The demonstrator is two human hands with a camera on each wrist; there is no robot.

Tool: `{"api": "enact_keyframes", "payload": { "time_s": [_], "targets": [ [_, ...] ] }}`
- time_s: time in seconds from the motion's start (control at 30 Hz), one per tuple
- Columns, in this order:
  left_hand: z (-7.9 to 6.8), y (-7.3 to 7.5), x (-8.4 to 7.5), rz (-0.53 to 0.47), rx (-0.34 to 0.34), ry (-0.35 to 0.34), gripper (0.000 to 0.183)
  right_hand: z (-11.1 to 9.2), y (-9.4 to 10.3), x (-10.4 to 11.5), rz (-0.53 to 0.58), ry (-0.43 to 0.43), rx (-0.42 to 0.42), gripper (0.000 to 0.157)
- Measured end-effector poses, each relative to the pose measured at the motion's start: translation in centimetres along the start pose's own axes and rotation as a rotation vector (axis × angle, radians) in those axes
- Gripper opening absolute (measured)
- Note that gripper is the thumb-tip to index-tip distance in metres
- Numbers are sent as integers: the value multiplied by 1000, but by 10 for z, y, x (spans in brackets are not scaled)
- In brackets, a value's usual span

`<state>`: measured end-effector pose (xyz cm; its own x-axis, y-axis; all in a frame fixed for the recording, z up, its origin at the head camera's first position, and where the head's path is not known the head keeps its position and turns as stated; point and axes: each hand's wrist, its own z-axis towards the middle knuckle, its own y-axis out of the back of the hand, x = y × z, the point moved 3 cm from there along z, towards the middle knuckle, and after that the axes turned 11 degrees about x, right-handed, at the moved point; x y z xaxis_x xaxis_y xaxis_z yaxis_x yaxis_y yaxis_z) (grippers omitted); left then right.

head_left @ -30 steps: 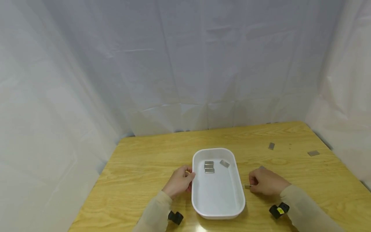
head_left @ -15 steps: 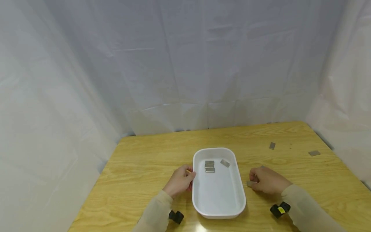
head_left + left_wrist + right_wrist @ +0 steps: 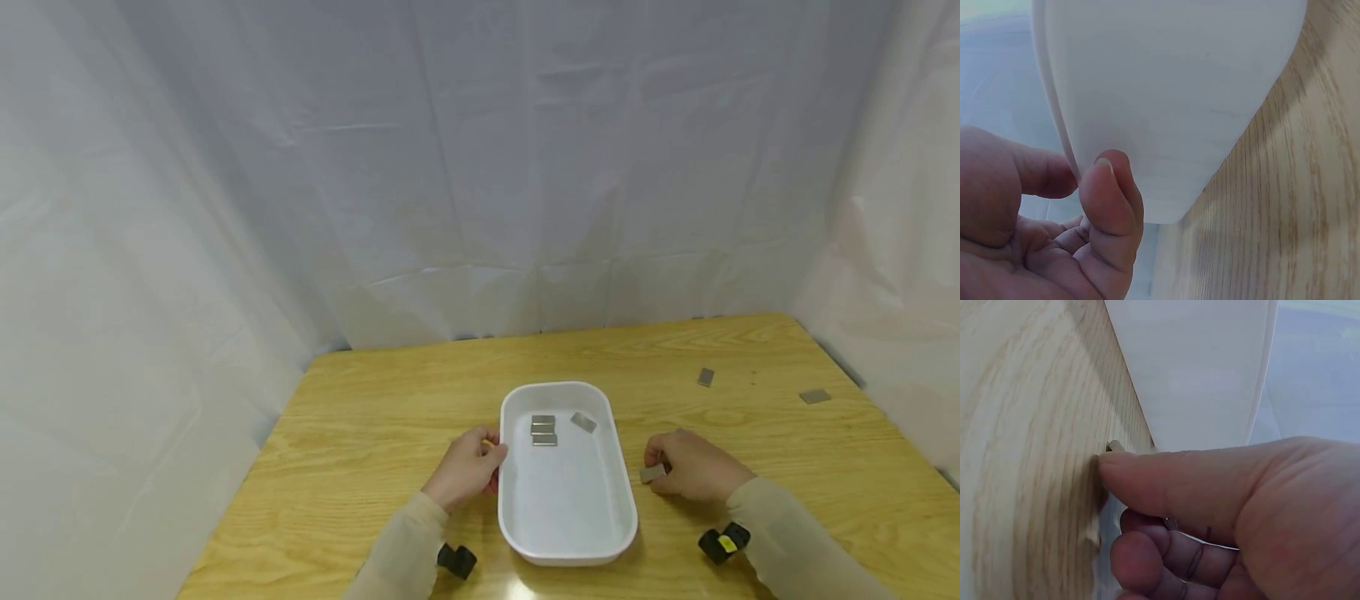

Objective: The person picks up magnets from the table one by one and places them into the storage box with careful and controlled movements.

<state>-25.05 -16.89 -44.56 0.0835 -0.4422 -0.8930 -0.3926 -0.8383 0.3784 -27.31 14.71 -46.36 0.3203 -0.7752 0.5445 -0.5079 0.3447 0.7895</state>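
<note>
The metal plate (image 3: 652, 473) in your right hand (image 3: 693, 468) is a small, thin, dull silver-grey rectangle; your thumb and fingers pinch it low over the tabletop (image 3: 360, 433), just beside the white tray's right wall and toward the tabletop's near side. You cannot tell from these views whether it touches the wood. Your left hand (image 3: 463, 468), well apart from the right across the tray, grips the left rim of the white tray (image 3: 566, 521). Inside the tray, three plates (image 3: 543, 430) lie in a close row toward its far left corner, and a slanted plate (image 3: 583, 422) lies near its far right corner. On the tabletop, one plate (image 3: 706, 377) lies toward the far edge, another plate (image 3: 814, 396) lies near the right edge, and a grey bit shows just past your right knuckles. A second ago the pinched plate showed as a narrow strip; now its broad face is turned up to view, while your left-hand grip is unchanged.
</note>
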Motion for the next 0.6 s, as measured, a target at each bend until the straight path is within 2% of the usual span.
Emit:
{"api": "enact_keyframes", "payload": {
  "time_s": [0.6],
  "targets": [
    [0, 0, 0, 6, -6, -8, 19, -3, 2, 5, 22, -3, -6, 17]
  ]
}}
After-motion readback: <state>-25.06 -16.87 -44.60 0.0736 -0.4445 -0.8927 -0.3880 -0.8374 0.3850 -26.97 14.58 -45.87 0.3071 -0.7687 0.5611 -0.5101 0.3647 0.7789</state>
